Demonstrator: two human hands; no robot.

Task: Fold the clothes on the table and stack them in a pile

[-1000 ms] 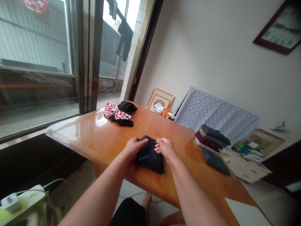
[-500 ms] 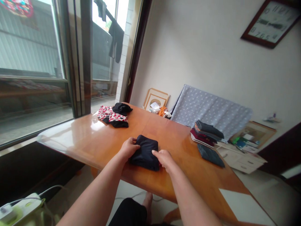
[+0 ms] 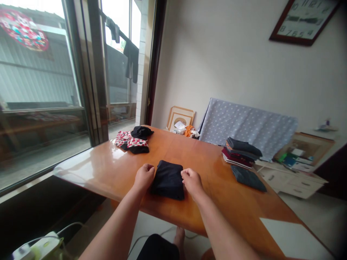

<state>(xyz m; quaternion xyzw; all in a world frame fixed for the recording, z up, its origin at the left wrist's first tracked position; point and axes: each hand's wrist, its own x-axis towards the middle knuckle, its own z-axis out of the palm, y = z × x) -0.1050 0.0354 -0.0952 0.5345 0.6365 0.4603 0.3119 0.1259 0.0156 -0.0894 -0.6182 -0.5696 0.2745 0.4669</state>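
Note:
A dark navy folded garment [image 3: 168, 180] lies flat in a near-square shape close to the front edge of the wooden table [image 3: 217, 202]. At its left side, my left hand [image 3: 144, 177] has its fingers curled closed, with no cloth visible in them. My right hand [image 3: 192, 181] pinches at the garment's upper right edge, thumb against the fingers. The undersides of both hands are hidden.
Toward the back left lie a red-and-white patterned garment [image 3: 127, 140] and a black bundle [image 3: 142, 131]. On the right stands a stack of folded clothes [image 3: 241, 153], with a dark teal folded garment [image 3: 248, 178] before it. A white sheet [image 3: 291, 236] lies at the near right.
Both thumbs have come off the garment's top face, and my hands have moved out to its sides with fingers closed. The camera view has shifted slightly.

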